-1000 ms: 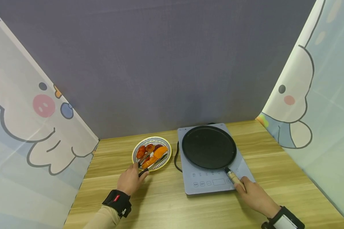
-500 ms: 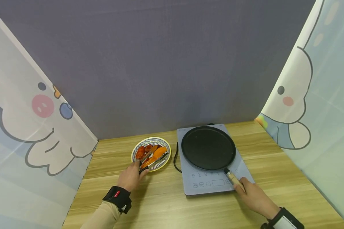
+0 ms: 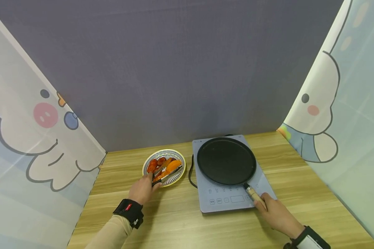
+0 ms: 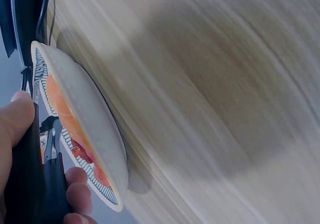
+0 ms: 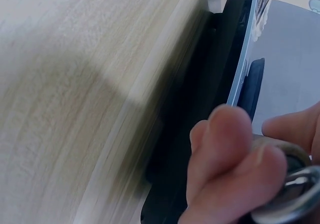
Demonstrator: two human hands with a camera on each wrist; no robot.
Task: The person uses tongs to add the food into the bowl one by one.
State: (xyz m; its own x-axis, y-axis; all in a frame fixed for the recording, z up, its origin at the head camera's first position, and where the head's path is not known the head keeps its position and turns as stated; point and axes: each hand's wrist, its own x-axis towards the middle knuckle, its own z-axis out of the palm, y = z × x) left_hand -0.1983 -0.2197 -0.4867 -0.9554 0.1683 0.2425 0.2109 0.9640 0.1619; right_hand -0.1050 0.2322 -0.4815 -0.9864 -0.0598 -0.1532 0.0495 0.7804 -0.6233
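Observation:
In the head view my left hand (image 3: 142, 190) grips black-handled metal tongs (image 3: 166, 177), their arms spread over the food on a patterned plate (image 3: 147, 164). On that plate lie orange pieces (image 3: 174, 166) and reddish pieces (image 3: 152, 166). The left wrist view shows the thumb and fingers on either side of the black tong handles (image 4: 27, 174), at the plate's rim. My right hand (image 3: 276, 212) holds the wooden handle (image 3: 253, 193) of a flat black pan (image 3: 226, 160). Nothing lies in the pan, which sits on a grey induction cooktop (image 3: 218, 206).
A black cable (image 3: 191, 174) runs between plate and cooktop. The wood-grain table (image 3: 174, 228) is backed by a grey partition (image 3: 187, 76), with cartoon-printed panels (image 3: 346, 173) at both sides. Touch controls (image 3: 237, 199) line the cooktop's near edge.
The left hand and tongs have shifted slightly, the farther tong arm now lying nearer the plate's right side. The right hand stays on the pan handle; the pan holds still.

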